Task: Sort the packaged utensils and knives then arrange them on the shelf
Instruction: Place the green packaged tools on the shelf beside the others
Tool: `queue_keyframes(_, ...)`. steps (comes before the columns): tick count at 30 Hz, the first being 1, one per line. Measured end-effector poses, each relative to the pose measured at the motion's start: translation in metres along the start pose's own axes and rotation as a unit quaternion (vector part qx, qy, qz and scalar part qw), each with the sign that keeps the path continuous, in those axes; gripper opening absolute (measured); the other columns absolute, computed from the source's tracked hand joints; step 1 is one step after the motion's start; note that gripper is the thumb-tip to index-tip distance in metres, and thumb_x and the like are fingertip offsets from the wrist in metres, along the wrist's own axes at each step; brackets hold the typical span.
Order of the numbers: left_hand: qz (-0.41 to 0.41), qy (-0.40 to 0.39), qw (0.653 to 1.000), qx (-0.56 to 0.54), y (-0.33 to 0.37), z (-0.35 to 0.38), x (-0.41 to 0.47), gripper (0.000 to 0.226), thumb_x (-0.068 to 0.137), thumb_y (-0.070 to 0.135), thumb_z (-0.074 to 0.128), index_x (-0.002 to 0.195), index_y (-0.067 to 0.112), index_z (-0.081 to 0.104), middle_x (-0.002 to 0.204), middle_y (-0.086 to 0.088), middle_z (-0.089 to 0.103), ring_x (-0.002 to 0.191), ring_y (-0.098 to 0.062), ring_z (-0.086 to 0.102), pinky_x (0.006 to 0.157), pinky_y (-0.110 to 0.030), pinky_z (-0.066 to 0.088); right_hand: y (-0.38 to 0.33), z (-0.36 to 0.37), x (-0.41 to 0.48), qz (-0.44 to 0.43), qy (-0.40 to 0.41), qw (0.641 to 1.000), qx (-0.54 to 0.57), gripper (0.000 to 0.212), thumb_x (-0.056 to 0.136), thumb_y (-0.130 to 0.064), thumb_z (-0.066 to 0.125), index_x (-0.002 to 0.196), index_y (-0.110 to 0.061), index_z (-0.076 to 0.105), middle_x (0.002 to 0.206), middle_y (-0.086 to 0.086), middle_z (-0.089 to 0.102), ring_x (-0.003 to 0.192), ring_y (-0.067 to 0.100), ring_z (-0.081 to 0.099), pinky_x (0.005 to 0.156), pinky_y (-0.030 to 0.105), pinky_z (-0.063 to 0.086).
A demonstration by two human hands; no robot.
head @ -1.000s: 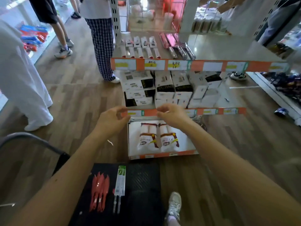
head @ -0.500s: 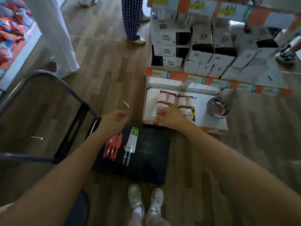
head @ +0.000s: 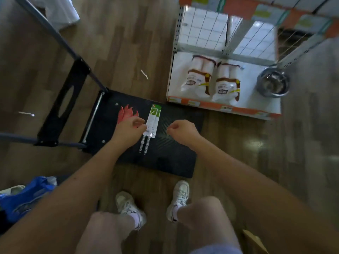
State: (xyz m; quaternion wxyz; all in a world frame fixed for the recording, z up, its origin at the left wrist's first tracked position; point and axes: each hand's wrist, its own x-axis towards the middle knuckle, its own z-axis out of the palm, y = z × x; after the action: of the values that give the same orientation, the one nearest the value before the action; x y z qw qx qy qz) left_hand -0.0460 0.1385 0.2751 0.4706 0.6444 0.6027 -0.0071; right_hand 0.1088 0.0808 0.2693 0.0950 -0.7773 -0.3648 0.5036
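A green-and-white utensil package [head: 153,121] lies flat on the black cart platform [head: 172,158], with two clear handles sticking out of its near end. Left of it lies a pack of red knives [head: 126,112], partly hidden under my left hand [head: 128,131]. That hand's curled fingertips are at the package's lower left edge; I cannot tell whether they pinch it. My right hand [head: 180,131] hovers over the platform to the right of the package, loosely curled and holding nothing.
The bottom shelf [head: 256,107] to the upper right holds two white bagged packs [head: 211,81] and a steel bowl [head: 273,84]. The cart's folded handle [head: 62,103] lies to the left. A blue bag [head: 23,197] is at lower left, and my feet stand just behind the cart.
My view has tilted down from the shelves to the cart. Both hands came down from the shelf edge to the platform, the left one reaching the utensil package.
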Motion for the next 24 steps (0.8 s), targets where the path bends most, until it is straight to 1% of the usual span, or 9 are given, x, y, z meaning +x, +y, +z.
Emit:
queue_keyframes(2,-0.004,-0.012,1.0,0.002,-0.046,0.029,0.028,0.03,0.09,0.019,0.055,0.119,0.01,0.058,0.124,-0.004,0.06,0.102,-0.009,0.05,0.086,-0.02,0.035,0.027,0.04,0.037,0.033,0.006,0.999,0.028,0.027,0.092,-0.024,0.054,0.112,-0.008,0.064,0.098,0.007,0.062,0.088,0.018,0.056,0.09,0.035,0.052)
queue_keyframes(4,-0.009,-0.019,1.0,0.009,-0.094,0.059,0.062,0.031,0.09,0.018,0.055,0.12,0.01,0.058,0.123,-0.005,0.061,0.104,-0.011,0.052,0.084,-0.019,0.035,0.055,0.083,0.08,0.056,0.02,0.997,0.054,0.026,0.092,-0.025,0.055,0.109,-0.008,0.065,0.093,0.005,0.06,0.086,0.017,0.057,0.09,0.038,0.052)
queue_keyframes(9,-0.036,-0.015,0.998,0.049,-0.204,0.128,0.161,0.035,0.088,0.022,0.059,0.12,0.009,0.057,0.12,-0.008,0.062,0.113,-0.021,0.055,0.091,-0.026,0.038,0.109,0.181,0.195,0.093,0.013,0.989,0.113,0.029,0.09,-0.029,0.057,0.104,-0.006,0.066,0.086,0.006,0.062,0.081,0.019,0.062,0.086,0.038,0.055)
queue_keyframes(13,-0.043,0.011,0.994,0.097,-0.265,0.175,0.224,0.05,0.085,0.03,0.063,0.126,0.006,0.05,0.123,-0.013,0.058,0.116,-0.028,0.052,0.094,-0.033,0.04,0.136,0.241,0.265,0.092,0.036,0.989,0.111,0.028,0.087,-0.036,0.059,0.084,-0.009,0.065,0.077,0.004,0.062,0.083,0.023,0.065,0.084,0.039,0.055)
queue_keyframes(15,-0.03,0.017,0.991,0.131,-0.285,0.193,0.24,0.051,0.082,0.029,0.066,0.124,0.004,0.05,0.122,-0.017,0.056,0.115,-0.031,0.051,0.093,-0.034,0.04,0.144,0.268,0.286,0.097,0.058,0.988,0.109,0.027,0.083,-0.04,0.063,0.085,-0.014,0.059,0.084,0.003,0.063,0.083,0.021,0.062,0.078,0.035,0.054)
queue_keyframes(17,-0.015,0.045,0.989,0.143,-0.296,0.204,0.247,0.047,0.081,0.026,0.068,0.118,0.001,0.053,0.117,-0.019,0.054,0.11,-0.033,0.051,0.089,-0.036,0.039,0.147,0.286,0.298,0.102,0.099,0.984,0.104,0.037,0.081,-0.04,0.064,0.102,-0.011,0.054,0.102,0.006,0.063,0.096,0.025,0.061,0.076,0.034,0.048)
queue_keyframes(19,0.003,0.071,0.985,0.155,-0.298,0.212,0.252,0.04,0.081,0.023,0.067,0.111,0.0,0.054,0.112,-0.02,0.054,0.105,-0.037,0.053,0.085,-0.039,0.041,0.145,0.296,0.306,0.09,0.134,0.983,0.086,0.038,0.083,-0.035,0.061,0.108,-0.009,0.051,0.11,0.009,0.062,0.104,0.029,0.059,0.08,0.035,0.046)
queue_keyframes(21,0.017,0.073,0.982,0.173,-0.296,0.216,0.255,0.033,0.082,0.023,0.064,0.105,0.001,0.054,0.107,-0.022,0.059,0.101,-0.04,0.056,0.081,-0.042,0.043,0.145,0.299,0.311,0.075,0.142,0.984,0.079,0.032,0.082,-0.029,0.059,0.105,-0.007,0.054,0.108,0.011,0.063,0.103,0.031,0.059,0.08,0.035,0.047)
queue_keyframes(24,-0.006,0.05,0.991,0.127,-0.289,0.211,0.254,0.026,0.08,0.025,0.063,0.096,0.005,0.062,0.099,-0.018,0.067,0.098,-0.036,0.06,0.077,-0.037,0.046,0.148,0.289,0.313,0.063,0.119,0.985,0.104,0.015,0.078,-0.026,0.06,0.082,-0.013,0.056,0.089,0.005,0.067,0.092,0.027,0.065,0.075,0.033,0.052)
